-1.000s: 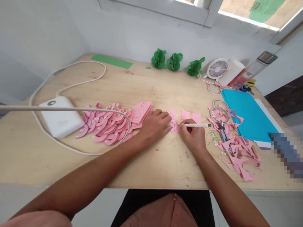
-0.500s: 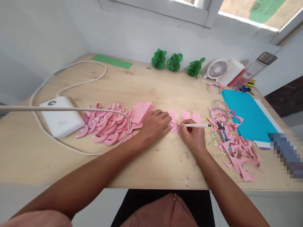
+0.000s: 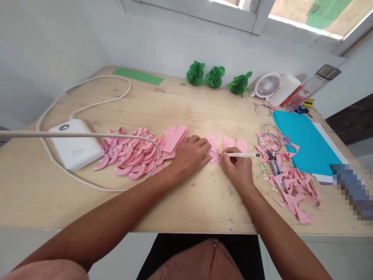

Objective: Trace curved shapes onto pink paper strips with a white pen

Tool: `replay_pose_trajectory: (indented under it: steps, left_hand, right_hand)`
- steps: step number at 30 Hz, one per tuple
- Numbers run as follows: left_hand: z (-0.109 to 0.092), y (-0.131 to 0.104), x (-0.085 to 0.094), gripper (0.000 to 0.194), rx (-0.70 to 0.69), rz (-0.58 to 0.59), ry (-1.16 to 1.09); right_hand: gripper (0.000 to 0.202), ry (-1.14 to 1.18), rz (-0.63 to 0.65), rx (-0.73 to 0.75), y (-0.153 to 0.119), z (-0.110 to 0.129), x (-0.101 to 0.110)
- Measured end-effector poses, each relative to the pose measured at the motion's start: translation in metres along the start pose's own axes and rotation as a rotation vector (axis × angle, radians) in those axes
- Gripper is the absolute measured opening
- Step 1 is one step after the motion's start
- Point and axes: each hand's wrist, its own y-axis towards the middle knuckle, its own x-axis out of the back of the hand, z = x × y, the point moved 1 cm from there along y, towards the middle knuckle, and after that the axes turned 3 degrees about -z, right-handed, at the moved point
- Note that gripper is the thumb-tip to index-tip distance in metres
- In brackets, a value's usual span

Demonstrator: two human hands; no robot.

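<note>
A pink paper piece [image 3: 214,149] with a curved outline drawn on it lies flat on the wooden table. My left hand [image 3: 194,151] rests open on its left edge, fingers stretched out. In my right hand [image 3: 238,167] is a white pen [image 3: 243,154], pinched, its tip at the paper's right side. Two smaller pink paper pieces [image 3: 228,142] lie just beyond my right hand. Left of my left hand are outlined pink sheets [image 3: 174,139] and a heap of cut pink curved shapes [image 3: 136,153].
A white power bank [image 3: 76,144] and a looping cable [image 3: 116,190] lie left. Scissors [image 3: 274,161], tape rolls [image 3: 264,111] and pink scraps [image 3: 297,194] lie right, beside blue sheets [image 3: 305,142]. Green paper shapes [image 3: 215,77], a fan [image 3: 268,84] and a bottle [image 3: 316,83] stand at the back.
</note>
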Motion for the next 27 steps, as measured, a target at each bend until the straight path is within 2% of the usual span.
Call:
replay_pose_trajectory:
  steps: [27]
  left_hand:
    - [-0.0002,0.0004,-0.0008,0.019,0.004,0.005,0.016]
  right_hand:
    - [0.018,0.043,0.012,0.031,-0.001,-0.0002,-0.0025]
